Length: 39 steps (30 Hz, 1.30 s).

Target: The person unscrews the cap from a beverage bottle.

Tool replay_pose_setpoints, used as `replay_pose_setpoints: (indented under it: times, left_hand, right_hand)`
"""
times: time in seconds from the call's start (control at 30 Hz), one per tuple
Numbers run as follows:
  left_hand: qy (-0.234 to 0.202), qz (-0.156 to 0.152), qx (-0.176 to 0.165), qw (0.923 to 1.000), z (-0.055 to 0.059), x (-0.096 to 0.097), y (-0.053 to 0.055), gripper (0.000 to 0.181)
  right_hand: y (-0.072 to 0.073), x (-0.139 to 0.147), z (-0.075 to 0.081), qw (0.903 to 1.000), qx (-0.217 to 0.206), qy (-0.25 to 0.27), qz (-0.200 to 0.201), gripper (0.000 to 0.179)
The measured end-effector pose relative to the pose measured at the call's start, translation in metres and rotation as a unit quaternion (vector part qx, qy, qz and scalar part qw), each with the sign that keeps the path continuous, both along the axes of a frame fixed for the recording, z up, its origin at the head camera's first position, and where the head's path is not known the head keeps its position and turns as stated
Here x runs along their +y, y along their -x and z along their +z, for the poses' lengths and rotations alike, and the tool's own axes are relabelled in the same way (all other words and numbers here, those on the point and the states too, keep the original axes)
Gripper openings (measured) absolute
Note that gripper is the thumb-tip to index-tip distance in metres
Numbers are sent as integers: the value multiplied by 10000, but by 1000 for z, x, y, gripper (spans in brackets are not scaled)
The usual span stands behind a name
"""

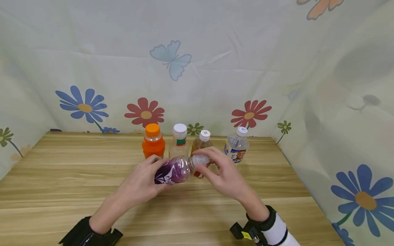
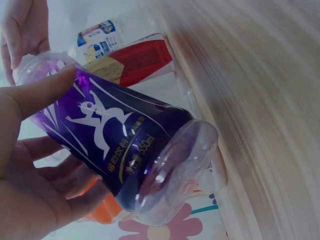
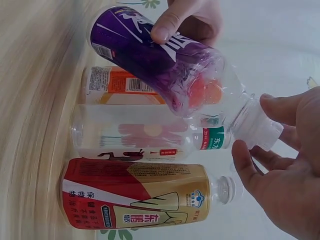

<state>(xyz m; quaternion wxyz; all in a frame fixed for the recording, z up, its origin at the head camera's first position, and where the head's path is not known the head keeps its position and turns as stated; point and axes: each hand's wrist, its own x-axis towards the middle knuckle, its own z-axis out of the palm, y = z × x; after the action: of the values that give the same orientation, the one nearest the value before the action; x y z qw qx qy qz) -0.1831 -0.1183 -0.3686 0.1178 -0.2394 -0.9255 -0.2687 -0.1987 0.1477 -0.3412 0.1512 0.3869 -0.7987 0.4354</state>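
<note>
My left hand grips a clear plastic drink bottle round its purple label, thumb on one side and fingers on the other. The bottle is tilted toward horizontal above the table, its neck pointing right. At that end, my right hand pinches the translucent white cap between thumb and fingers. The cap sits over the bottle's mouth. No drink shows inside the bottle. Behind the hands stands a red-and-gold labelled bottle, partly hidden by the right hand in the head view.
Along the table's back stand an orange bottle with an orange cap, a clear bottle with a white cap, and, farther right, a clear bottle with a blue-and-white label. The wooden table meets a flower-patterned cloth behind.
</note>
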Motion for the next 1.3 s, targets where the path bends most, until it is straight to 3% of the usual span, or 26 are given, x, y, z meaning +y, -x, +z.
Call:
replay_pose_setpoints:
  times: [0.2, 0.43, 0.53, 0.7, 0.8, 1.3]
  left_hand:
    - [134, -34, -21, 9999, -1, 1, 1, 69]
    - [21, -117, -46, 9999, -2, 1, 1, 69]
    - [-53, -156, -68, 9998, -3, 1, 1, 68]
    - [-66, -136, -67, 9999, -2, 0, 1, 66]
    - [-55, -115, -69, 9999, -1, 0, 0, 66]
    - [-9, -63, 23, 10000, -1, 0, -1, 68]
  right_hand:
    - [0, 2, 0, 9994, 208, -204, 197, 39]
    - [0, 2, 0, 9992, 285, -86, 284, 47]
    - [-2, 0, 1, 9999, 155, 15, -63, 47]
    - [-6, -3, 3, 9940, -180, 12, -1077, 37]
    - [-8, -4, 4, 9907, -312, -96, -1321, 29]
    - [-10, -4, 5, 9953, -271, -2, -933, 26]
